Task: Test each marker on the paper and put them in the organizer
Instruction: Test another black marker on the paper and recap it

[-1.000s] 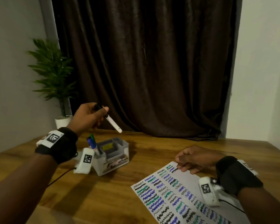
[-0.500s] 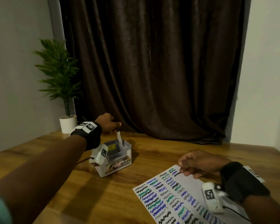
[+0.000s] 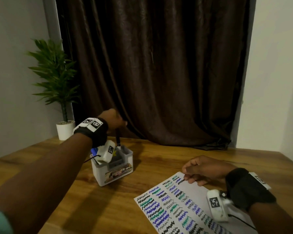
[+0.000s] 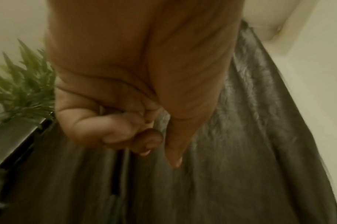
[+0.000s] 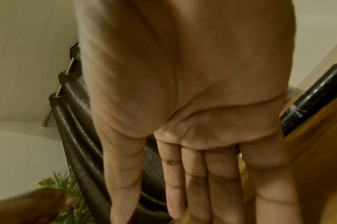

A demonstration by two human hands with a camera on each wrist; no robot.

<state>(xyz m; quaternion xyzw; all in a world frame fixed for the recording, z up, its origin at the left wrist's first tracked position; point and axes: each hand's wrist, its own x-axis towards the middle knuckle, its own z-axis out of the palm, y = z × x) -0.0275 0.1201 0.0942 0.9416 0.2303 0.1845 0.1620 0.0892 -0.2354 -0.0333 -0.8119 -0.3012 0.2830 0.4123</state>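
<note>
Hovering over the organizer (image 3: 114, 172), the left hand (image 3: 114, 119) pinches an upright marker (image 3: 118, 137).

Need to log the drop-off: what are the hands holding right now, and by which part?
The left hand pinches the marker by its upper end, its lower end in the organizer. The right hand holds nothing and rests on the paper's far corner.

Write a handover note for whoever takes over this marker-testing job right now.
Left hand: above the organizer, at the top of a black marker standing upright in it; grip unclear.
Right hand: fingers straight, resting on the paper's far corner.
Done: paper filled with black, blue and green squiggles; a blue marker also in the organizer.
Left: a black marker-like barrel beside the right hand may need testing.
</note>
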